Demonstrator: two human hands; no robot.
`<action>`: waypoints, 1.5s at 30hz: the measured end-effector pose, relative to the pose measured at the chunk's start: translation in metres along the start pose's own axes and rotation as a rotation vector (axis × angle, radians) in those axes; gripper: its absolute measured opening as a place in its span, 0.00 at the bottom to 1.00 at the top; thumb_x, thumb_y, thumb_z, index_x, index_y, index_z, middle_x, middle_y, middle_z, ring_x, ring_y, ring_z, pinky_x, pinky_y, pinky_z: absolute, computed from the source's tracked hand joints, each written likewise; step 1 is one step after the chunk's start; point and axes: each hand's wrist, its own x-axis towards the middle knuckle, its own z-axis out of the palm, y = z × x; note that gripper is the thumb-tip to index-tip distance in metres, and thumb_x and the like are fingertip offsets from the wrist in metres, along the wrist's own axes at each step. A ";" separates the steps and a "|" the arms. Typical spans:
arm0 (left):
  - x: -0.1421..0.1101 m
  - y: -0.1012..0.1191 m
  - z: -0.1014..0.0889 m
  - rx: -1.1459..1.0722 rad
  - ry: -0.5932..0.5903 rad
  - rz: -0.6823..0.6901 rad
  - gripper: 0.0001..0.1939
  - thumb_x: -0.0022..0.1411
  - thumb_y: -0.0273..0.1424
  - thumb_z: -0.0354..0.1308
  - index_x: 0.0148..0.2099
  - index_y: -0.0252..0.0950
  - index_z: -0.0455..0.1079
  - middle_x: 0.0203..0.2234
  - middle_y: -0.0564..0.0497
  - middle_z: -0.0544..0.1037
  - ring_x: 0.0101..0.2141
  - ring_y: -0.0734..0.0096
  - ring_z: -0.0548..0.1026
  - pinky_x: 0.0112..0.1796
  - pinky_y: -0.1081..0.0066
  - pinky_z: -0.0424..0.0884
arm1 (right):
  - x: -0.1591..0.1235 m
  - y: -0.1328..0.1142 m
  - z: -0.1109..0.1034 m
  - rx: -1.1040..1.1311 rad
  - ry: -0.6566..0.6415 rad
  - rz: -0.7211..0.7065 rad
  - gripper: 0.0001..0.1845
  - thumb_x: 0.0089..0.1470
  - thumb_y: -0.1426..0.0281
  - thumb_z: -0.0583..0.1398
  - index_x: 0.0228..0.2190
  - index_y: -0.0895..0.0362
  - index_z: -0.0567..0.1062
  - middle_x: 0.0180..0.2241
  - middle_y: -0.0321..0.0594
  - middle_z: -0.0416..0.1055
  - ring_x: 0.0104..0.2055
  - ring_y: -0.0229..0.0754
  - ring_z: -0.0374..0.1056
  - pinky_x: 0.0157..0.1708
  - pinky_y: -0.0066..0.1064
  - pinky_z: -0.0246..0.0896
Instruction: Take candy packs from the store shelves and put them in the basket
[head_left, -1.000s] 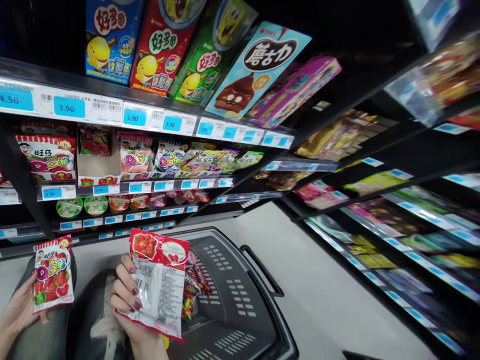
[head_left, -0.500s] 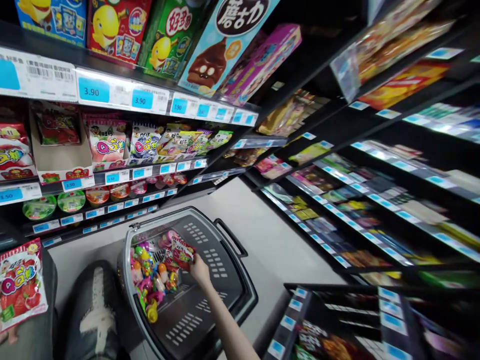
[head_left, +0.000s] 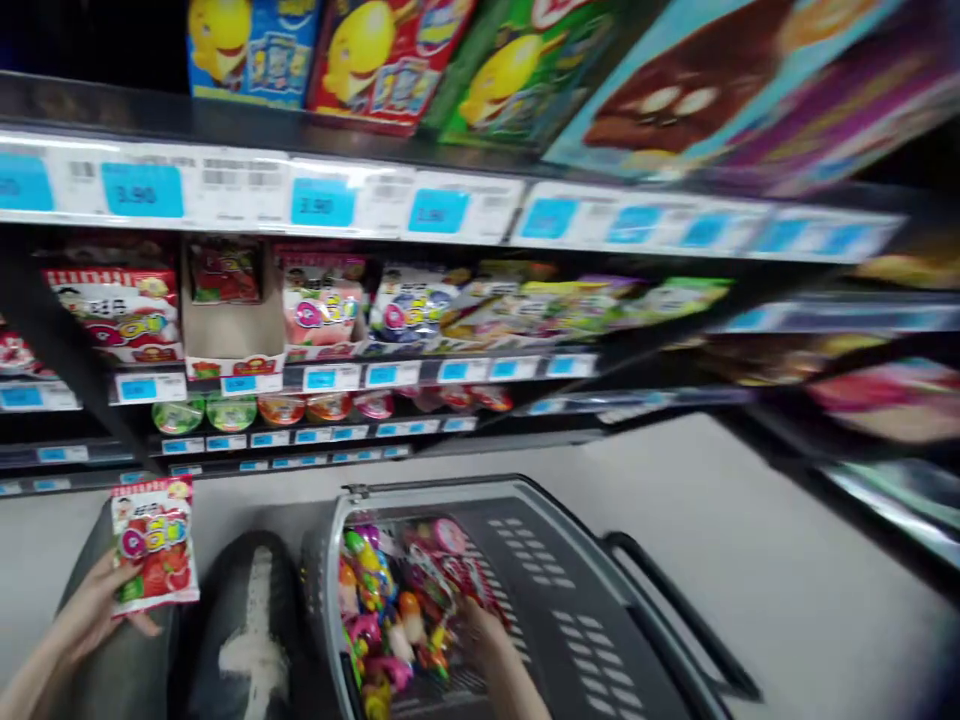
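Note:
My left hand (head_left: 90,620) grips a small red and white candy bag (head_left: 154,542) at the lower left, above my knee. My right hand (head_left: 487,630) reaches down into the grey shopping basket (head_left: 570,600) and rests among the colourful sweets (head_left: 382,600) and a red candy packet (head_left: 461,575) lying there. Its fingers are smeared by motion, so whether they grip the packet is unclear.
Shelves of candy bags (head_left: 322,310) and jelly cups (head_left: 225,412) with blue price tags (head_left: 322,200) stand ahead. Boxed snacks (head_left: 390,50) line the top shelf. More dark shelving runs down the right. My jeans-clad knees (head_left: 247,630) are left of the basket. Pale floor (head_left: 750,560) lies beyond.
My right hand carried the red packet from in front of me down into the basket. The view swung back left toward the shelf. The left hand kept its bag.

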 end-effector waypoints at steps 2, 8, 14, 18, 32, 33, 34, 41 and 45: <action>-0.006 0.002 0.020 0.001 0.039 0.015 0.34 0.44 0.27 0.69 0.53 0.30 0.61 0.29 0.42 0.81 0.20 0.52 0.78 0.17 0.58 0.76 | -0.007 -0.012 0.013 0.083 -0.114 0.085 0.17 0.48 0.56 0.58 0.18 0.55 0.69 0.23 0.49 0.71 0.23 0.48 0.71 0.22 0.38 0.63; -0.023 -0.011 0.074 -0.067 -0.076 -0.010 0.34 0.44 0.36 0.69 0.54 0.38 0.64 0.44 0.40 0.77 0.41 0.43 0.76 0.35 0.46 0.75 | -0.140 -0.089 0.079 0.208 -0.468 -0.331 0.29 0.43 0.60 0.62 0.49 0.52 0.68 0.52 0.47 0.65 0.53 0.55 0.62 0.53 0.49 0.56; -0.064 -0.016 0.114 -0.098 -0.441 0.143 0.38 0.47 0.57 0.55 0.58 0.46 0.63 0.64 0.53 0.52 0.64 0.56 0.43 0.57 0.56 0.54 | -0.213 -0.120 0.138 0.455 -0.762 -0.287 0.46 0.41 0.63 0.65 0.59 0.53 0.54 0.61 0.47 0.51 0.63 0.53 0.47 0.61 0.49 0.41; -0.081 0.016 0.099 0.104 -0.613 0.136 0.46 0.44 0.62 0.50 0.60 0.41 0.61 0.64 0.47 0.52 0.63 0.46 0.42 0.51 0.47 0.61 | -0.193 -0.123 0.126 0.848 -0.876 0.164 0.32 0.43 0.58 0.62 0.50 0.53 0.67 0.48 0.47 0.70 0.53 0.53 0.64 0.54 0.50 0.54; 0.023 -0.028 0.005 1.608 0.545 0.855 0.31 0.61 0.37 0.47 0.64 0.30 0.50 0.64 0.32 0.46 0.61 0.41 0.45 0.56 0.39 0.42 | -0.200 -0.146 0.088 1.199 -0.999 0.509 0.34 0.35 0.56 0.66 0.48 0.50 0.71 0.45 0.48 0.73 0.47 0.60 0.68 0.50 0.58 0.53; 0.024 -0.029 0.006 1.692 0.564 0.854 0.31 0.61 0.38 0.46 0.64 0.29 0.50 0.63 0.30 0.47 0.61 0.40 0.47 0.55 0.40 0.45 | -0.202 -0.148 0.087 1.219 -0.996 0.528 0.33 0.36 0.57 0.66 0.47 0.51 0.72 0.44 0.47 0.74 0.46 0.60 0.68 0.50 0.58 0.54; 0.025 -0.029 0.007 1.748 0.580 0.855 0.31 0.62 0.38 0.46 0.64 0.29 0.50 0.62 0.29 0.49 0.60 0.40 0.49 0.55 0.40 0.48 | -0.203 -0.150 0.086 1.236 -0.991 0.545 0.31 0.36 0.57 0.66 0.45 0.51 0.73 0.43 0.47 0.74 0.46 0.60 0.68 0.49 0.59 0.54; 0.021 -0.022 0.007 1.658 0.556 1.014 0.30 0.61 0.37 0.48 0.62 0.28 0.51 0.59 0.29 0.55 0.59 0.39 0.52 0.53 0.39 0.53 | -0.197 -0.161 0.089 1.285 -0.955 0.555 0.22 0.44 0.55 0.61 0.38 0.55 0.76 0.45 0.47 0.73 0.51 0.60 0.65 0.50 0.60 0.53; -0.011 -0.016 0.029 1.429 0.192 1.433 0.36 0.56 0.28 0.56 0.64 0.33 0.46 0.57 0.34 0.59 0.60 0.44 0.52 0.54 0.45 0.57 | -0.198 -0.154 0.098 1.236 -0.914 0.527 0.24 0.46 0.53 0.60 0.41 0.54 0.75 0.48 0.47 0.71 0.54 0.57 0.62 0.52 0.58 0.51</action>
